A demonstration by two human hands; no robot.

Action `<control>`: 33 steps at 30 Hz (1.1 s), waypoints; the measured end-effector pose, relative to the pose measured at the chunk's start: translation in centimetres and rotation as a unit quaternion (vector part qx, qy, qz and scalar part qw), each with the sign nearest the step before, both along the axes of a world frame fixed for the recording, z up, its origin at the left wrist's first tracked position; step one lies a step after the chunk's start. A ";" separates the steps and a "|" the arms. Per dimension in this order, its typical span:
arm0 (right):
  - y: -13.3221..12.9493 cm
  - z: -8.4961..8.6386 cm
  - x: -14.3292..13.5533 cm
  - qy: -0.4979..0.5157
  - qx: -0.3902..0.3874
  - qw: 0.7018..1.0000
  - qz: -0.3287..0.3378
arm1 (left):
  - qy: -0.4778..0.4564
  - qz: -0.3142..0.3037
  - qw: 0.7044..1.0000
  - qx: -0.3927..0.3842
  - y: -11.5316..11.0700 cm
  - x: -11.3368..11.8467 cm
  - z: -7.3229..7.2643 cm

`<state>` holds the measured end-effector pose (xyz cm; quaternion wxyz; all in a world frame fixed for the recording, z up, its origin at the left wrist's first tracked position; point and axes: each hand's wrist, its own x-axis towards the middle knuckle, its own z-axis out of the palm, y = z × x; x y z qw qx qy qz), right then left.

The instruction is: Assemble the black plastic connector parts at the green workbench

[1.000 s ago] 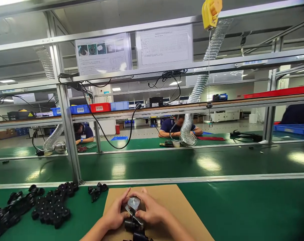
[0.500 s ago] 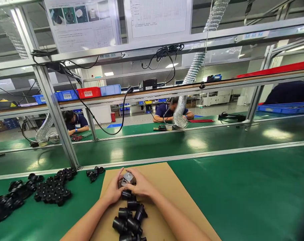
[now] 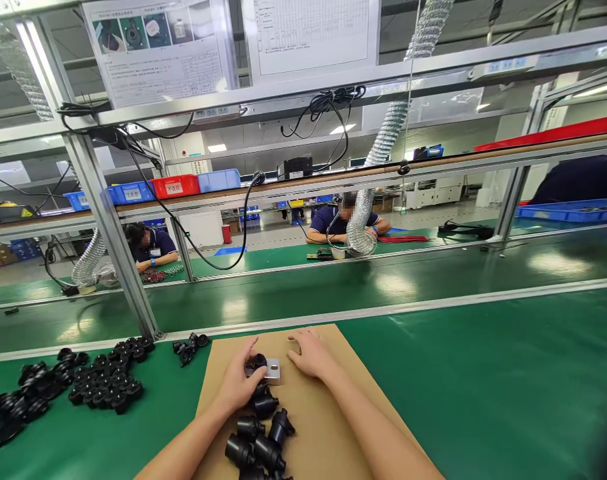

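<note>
The green table (image 3: 483, 400) carries a brown cardboard sheet (image 3: 328, 427) at its near edge, with heaps of black parts (image 3: 103, 383) to the left. On the cardboard, the left hand (image 3: 241, 383) curls around a small black part with a square metal plate (image 3: 266, 370), pinching it; it looks rigid, light and best gripped by the plate edges. The right hand (image 3: 311, 353) rests flat and loosely spread just beside it. More black pieces (image 3: 261, 440) lie nearer.

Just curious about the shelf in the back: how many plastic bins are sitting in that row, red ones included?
4 that I can see: a small blue bin at the left, a blue bin, a red bin, then a light blue bin. The frame post may hide more.
</note>
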<state>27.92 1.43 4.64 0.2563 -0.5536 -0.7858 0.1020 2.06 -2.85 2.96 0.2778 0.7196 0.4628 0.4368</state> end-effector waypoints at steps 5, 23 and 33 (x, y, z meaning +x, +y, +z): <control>0.2 -0.4 -1.3 -0.017 0.001 1.000 0.013 | 0.045 0.046 0.968 0.243 -0.1 -0.3 0.8; -2.2 1.8 -2.7 -0.051 0.000 0.996 0.076 | 0.211 -0.126 0.964 0.100 -3.6 -3.6 5.0; -3.3 4.9 1.8 -0.201 -0.145 0.965 -0.091 | 0.313 -0.291 0.898 -0.109 -5.8 -5.7 5.0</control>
